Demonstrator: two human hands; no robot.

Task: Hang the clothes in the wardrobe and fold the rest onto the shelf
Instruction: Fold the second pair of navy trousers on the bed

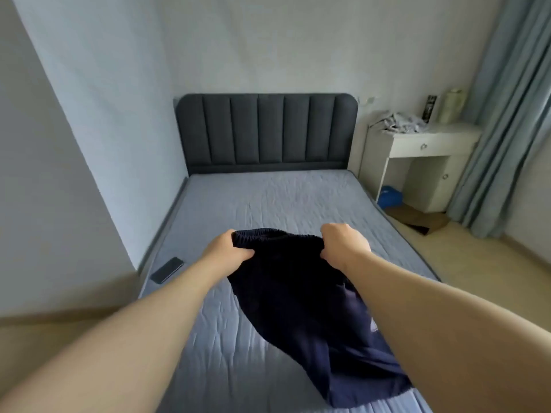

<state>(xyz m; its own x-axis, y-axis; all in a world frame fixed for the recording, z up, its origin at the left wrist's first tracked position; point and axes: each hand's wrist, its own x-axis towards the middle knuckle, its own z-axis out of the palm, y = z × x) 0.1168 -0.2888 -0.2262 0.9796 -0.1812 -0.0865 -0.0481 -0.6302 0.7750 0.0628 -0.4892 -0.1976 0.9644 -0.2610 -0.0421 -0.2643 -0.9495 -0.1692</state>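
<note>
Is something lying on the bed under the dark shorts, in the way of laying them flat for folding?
Nothing visible does. The left hand and right hand grip the dark shorts by the waistband above the bed. A phone lies apart, at the bed's left edge. The wardrobe and shelf are not in view.

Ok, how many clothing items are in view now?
2. The navy shorts, gripped by left hand and right hand above the bed; a crumpled pale heap on the white desk, possibly more than one piece.
</note>
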